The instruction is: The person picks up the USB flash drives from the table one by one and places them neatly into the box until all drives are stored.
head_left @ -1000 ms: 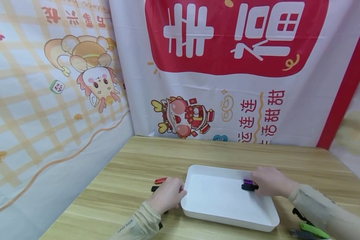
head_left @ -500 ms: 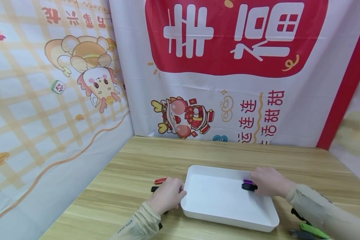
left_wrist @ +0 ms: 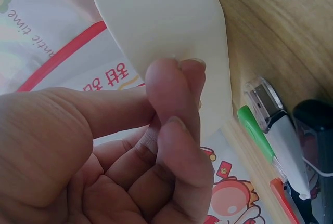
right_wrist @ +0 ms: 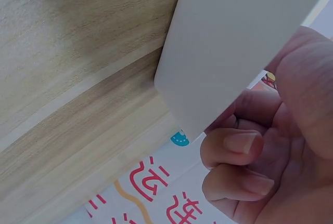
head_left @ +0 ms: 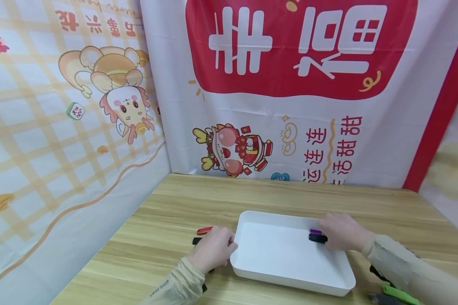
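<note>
A shallow white tray (head_left: 290,250) sits on the wooden table. At its left rim, the thumb and fingertips of my left hand (head_left: 215,249) pinch the wall; the left wrist view has these fingers (left_wrist: 179,146) curled against it. Over the tray's far right corner my right hand (head_left: 341,231) reaches inside with bent fingers. A black USB stick (head_left: 317,238) pokes out from its fingertips, and a purple stick (head_left: 315,231) lies right behind it. The right wrist view shows the tray wall (right_wrist: 218,52) hiding those fingertips, while two other fingers (right_wrist: 234,182) curl outside.
Beside my left hand lie a red stick (head_left: 204,230) and a black one (head_left: 196,240). The left wrist view adds a green piece (left_wrist: 255,130) and a clear-capped one (left_wrist: 263,99). Near my right sleeve are a green stick (head_left: 400,293) and a dark stick (head_left: 383,299).
Both hands keep nearly the same place at the tray. The visible ends of the black and purple sticks shift very slightly to the right.
</note>
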Available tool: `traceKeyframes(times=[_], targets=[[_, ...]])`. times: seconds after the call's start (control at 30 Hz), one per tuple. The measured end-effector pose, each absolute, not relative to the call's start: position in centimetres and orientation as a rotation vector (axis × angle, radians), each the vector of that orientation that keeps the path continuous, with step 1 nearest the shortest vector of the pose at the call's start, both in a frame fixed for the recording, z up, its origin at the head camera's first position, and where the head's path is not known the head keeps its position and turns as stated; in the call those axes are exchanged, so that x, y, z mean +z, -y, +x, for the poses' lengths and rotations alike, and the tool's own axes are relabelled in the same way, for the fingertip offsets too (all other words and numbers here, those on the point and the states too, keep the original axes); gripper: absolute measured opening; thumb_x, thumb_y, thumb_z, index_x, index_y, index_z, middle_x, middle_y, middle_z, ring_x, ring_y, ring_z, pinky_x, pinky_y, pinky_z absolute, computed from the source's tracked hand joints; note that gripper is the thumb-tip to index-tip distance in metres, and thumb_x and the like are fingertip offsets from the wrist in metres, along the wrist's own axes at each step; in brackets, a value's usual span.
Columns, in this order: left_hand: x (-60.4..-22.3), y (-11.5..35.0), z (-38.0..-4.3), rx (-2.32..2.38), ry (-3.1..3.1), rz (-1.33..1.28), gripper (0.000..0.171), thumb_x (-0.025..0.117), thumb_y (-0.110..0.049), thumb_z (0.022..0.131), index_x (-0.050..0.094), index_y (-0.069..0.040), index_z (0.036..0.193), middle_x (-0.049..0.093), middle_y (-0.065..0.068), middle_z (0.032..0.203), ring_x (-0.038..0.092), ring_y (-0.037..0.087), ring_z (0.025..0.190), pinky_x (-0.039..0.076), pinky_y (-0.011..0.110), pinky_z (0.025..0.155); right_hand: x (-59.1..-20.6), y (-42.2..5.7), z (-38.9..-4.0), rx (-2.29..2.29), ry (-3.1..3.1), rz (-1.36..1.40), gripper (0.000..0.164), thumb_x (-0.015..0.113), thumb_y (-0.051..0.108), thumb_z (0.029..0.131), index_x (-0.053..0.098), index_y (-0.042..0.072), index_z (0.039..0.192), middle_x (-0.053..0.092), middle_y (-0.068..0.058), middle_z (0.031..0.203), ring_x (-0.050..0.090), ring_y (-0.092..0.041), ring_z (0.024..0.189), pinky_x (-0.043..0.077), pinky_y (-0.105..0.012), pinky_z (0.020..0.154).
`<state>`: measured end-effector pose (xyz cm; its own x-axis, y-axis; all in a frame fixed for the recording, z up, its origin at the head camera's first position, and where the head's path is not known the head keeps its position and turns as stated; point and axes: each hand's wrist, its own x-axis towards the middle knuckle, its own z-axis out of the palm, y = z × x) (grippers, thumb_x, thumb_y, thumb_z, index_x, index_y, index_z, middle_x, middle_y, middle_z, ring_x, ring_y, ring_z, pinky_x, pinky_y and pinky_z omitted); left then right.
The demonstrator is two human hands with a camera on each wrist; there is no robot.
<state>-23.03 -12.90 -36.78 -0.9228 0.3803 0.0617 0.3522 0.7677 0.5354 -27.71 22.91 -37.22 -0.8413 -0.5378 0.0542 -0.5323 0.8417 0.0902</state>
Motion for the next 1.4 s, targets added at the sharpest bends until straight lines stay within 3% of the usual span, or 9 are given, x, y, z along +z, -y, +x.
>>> traceKeyframes(times=[1.4], targets=[[-36.81,13.12,-22.97,0.883,-2.890,0.644,0.030,0.062,-0.007,0.094,0.058,-0.012,0.065,0.054,-0.003,0.055,0.056,0.009,0.042,0.043,0.023,0.039,-37.51,-22.23,-27.62,-0.147,2.949,0.777,0.023,0.078,0.002,0.069,0.058,0.013,0.072,0.048,0.005,0.060,0.044,-0.013,0.052,0.041,-0.029,0.046]])
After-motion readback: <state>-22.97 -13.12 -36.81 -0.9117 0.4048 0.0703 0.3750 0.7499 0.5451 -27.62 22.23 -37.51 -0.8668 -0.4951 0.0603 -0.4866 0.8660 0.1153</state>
